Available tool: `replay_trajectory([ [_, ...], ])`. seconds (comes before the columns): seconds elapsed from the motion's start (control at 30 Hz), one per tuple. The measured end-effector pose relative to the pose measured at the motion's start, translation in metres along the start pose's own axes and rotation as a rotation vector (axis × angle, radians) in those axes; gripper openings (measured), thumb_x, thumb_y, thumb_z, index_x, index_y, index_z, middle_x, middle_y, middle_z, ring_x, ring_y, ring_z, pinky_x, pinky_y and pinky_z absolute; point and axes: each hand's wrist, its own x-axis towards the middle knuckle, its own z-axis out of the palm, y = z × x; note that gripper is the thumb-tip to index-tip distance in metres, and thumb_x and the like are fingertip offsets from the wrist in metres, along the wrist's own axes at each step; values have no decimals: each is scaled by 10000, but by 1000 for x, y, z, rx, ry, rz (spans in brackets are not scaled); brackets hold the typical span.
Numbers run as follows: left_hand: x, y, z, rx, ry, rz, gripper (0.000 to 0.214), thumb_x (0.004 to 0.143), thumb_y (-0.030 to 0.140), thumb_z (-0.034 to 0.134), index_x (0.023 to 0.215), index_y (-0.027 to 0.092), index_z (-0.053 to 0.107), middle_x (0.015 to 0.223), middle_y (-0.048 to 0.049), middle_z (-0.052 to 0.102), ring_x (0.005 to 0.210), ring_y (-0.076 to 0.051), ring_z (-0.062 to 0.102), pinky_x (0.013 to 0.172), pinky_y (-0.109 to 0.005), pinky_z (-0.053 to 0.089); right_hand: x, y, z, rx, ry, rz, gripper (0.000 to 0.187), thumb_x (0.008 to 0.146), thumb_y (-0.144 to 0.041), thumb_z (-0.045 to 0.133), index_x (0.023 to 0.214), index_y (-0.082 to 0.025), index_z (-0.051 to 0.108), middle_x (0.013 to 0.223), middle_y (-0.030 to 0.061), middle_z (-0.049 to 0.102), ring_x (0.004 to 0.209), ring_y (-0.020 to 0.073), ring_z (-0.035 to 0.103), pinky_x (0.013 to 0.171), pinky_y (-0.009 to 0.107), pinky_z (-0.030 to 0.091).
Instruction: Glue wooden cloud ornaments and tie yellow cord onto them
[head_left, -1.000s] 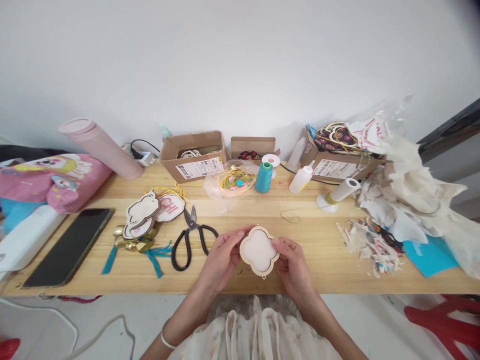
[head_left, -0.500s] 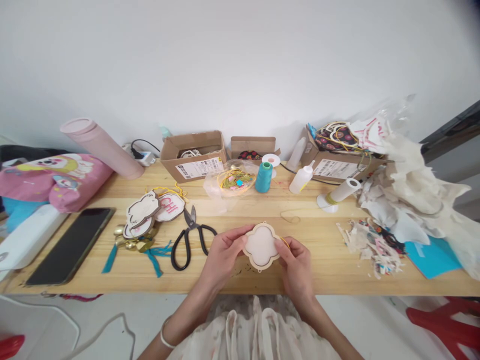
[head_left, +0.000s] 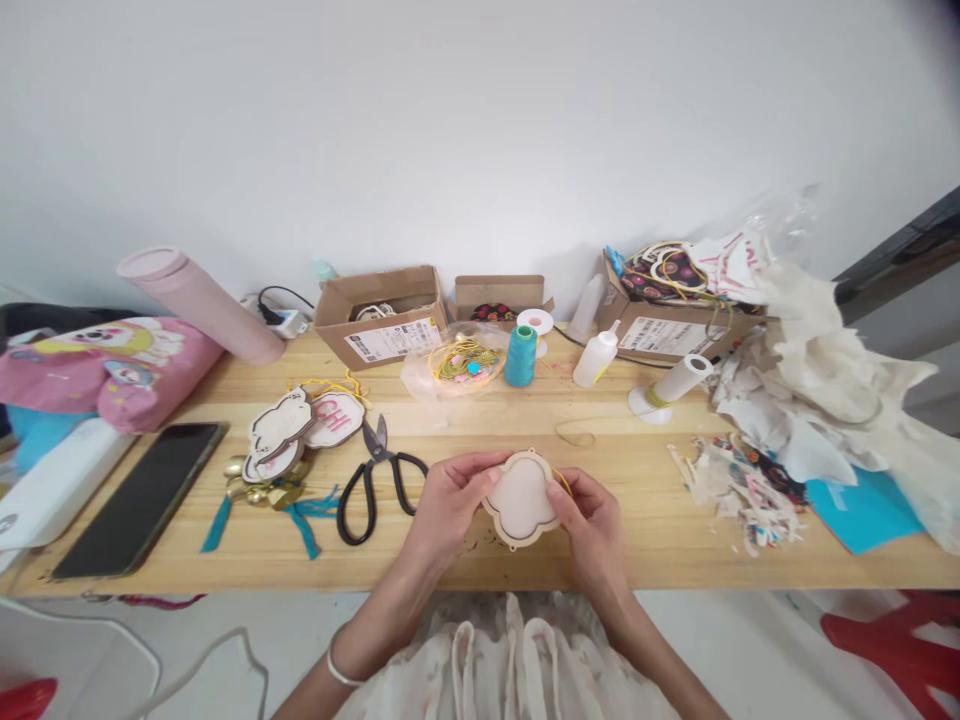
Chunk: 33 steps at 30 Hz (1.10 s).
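Note:
Between my two hands is a pale wooden plaque (head_left: 520,498) with a scalloped, four-lobed frame, a flat whitish middle and small loops at top and bottom. My left hand (head_left: 450,508) pinches its left edge, thumb on the face. On the right edge, my right hand (head_left: 591,515) has its thumb over the rim and its fingers behind. A bit of yellow cord (head_left: 564,484) shows by the right fingers. Black-handled scissors (head_left: 379,458) lie left of my left hand, blades apart and pointing away.
Finished-looking plaques (head_left: 283,425) with brass bells and teal tassels (head_left: 304,525) lie left, near a phone (head_left: 142,500). Behind stand cardboard boxes (head_left: 382,345), a teal thread spool (head_left: 520,358) and a glue bottle (head_left: 596,357). Fabric scraps (head_left: 742,495) and crumpled cloth (head_left: 817,370) lie right.
The plaque has tilted slightly in my hands and sits a little lower. Both hands keep their hold; the whole view has shifted slightly.

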Motion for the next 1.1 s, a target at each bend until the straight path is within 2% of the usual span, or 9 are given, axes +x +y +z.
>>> replay_trajectory([
  [0.07,0,-3,2,7,-24,-1,235,646,231,628,851,136,691,858,-79,693,749,-179,620,673,-248,471,4,-4,-1,-34,-28,0,248,714,-380,570,759,-145,633,667,27,612,578,120,509,516,215,408],
  [0.2,-2,-3,9,18,-29,15,228,655,241,618,851,152,693,862,-68,694,763,-175,616,691,-247,465,6,-5,-2,-119,11,-64,249,743,-370,535,759,-149,648,666,24,630,581,124,521,512,214,409],
  [0.4,-3,9,19,58,-11,13,194,597,248,675,754,138,702,711,-54,700,618,-147,611,588,-225,468,0,-4,-2,-195,60,-173,229,749,-329,529,779,-146,664,675,30,647,600,142,555,525,227,420],
  [0.73,2,2,17,17,-141,-25,204,657,225,630,836,152,694,860,-59,695,733,-152,622,672,-227,471,1,-3,-9,-151,95,-131,262,759,-350,517,786,-132,660,709,46,664,623,149,577,537,228,447],
  [0.83,5,4,17,-3,-160,-41,177,633,226,666,793,156,696,800,-42,702,665,-123,613,626,-202,465,0,-2,-9,-192,83,-188,251,759,-334,516,780,-130,661,695,41,663,612,149,580,536,230,451],
  [0.93,8,8,17,12,-125,-56,162,582,214,712,727,146,690,690,-24,698,571,-105,591,556,-189,449,0,-2,-8,-218,71,-234,236,752,-323,523,786,-137,665,690,34,662,607,146,581,541,227,451],
  [1.1,14,4,14,-7,-140,-64,206,593,230,711,773,135,682,732,-40,698,597,-107,592,575,-195,445,7,1,-6,-191,60,-150,259,749,-357,526,788,-135,653,690,37,649,601,142,559,523,224,438],
])
